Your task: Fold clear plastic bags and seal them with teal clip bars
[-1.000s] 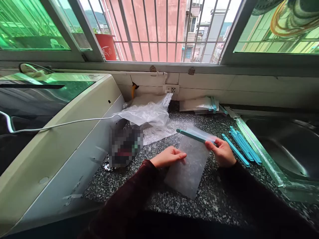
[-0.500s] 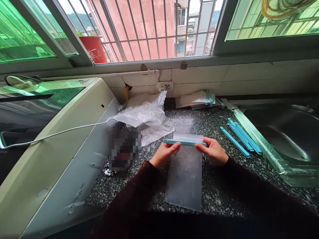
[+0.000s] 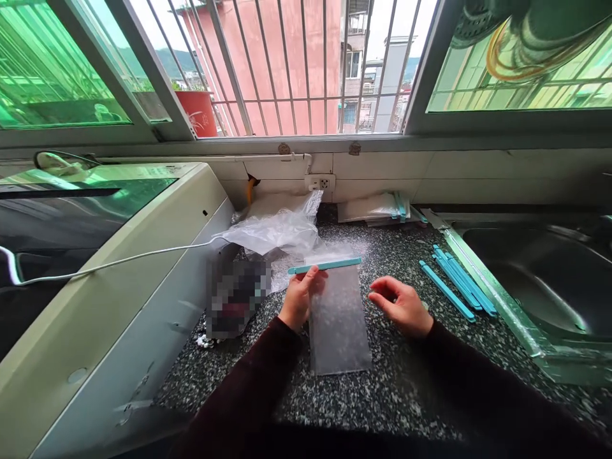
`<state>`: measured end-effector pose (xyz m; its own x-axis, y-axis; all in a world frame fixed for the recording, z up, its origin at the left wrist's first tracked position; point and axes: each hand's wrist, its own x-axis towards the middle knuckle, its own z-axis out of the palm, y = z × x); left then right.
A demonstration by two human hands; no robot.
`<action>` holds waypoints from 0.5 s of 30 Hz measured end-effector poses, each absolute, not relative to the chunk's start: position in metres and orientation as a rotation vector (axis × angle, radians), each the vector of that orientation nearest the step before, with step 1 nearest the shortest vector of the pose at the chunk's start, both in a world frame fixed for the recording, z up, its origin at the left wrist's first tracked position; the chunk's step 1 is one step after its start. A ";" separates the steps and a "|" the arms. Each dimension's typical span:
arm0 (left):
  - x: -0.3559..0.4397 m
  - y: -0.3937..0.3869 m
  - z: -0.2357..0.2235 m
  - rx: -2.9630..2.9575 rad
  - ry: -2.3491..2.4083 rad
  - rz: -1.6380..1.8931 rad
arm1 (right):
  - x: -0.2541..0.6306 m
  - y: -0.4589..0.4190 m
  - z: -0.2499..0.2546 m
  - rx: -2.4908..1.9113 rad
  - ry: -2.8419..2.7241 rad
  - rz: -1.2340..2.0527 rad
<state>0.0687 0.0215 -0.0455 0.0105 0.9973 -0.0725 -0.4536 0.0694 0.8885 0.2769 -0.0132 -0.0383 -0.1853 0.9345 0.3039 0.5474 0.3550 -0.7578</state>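
My left hand (image 3: 300, 298) is closed on a clear plastic bag (image 3: 340, 325) just below its top, thumb in front. Across the bag's top runs a turquoise bag clip (image 3: 329, 264), its left end above my fingers. The bag hangs tilted over the speckled counter. My right hand (image 3: 401, 306) is apart from the bag, to its right, with nothing in it; thumb and fingers are curved with a gap between them. Several loose turquoise bag clips (image 3: 459, 280) lie right of that hand.
Crumpled clear plastic (image 3: 282, 229) lies behind on the left, near a blurred dark object (image 3: 239, 296). Clipped bags (image 3: 370, 208) are stacked by the wall. A sink (image 3: 535, 268) is at the right; a pale appliance (image 3: 157, 255) with a white cable stands left.
My right hand has let go of the clip and bag and moved slightly right. My left hand has carried the clipped bag a little to the left.
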 end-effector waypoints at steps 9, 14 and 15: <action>0.079 0.014 -0.041 0.969 0.834 0.931 | 0.287 -0.007 -0.029 -1.105 -2.233 -0.234; 0.084 0.038 -0.019 1.119 0.737 0.598 | 0.322 0.021 0.006 -1.359 -2.200 -0.419; 0.087 0.046 -0.015 1.159 0.740 0.546 | 0.332 0.030 0.013 -1.462 -2.145 -0.452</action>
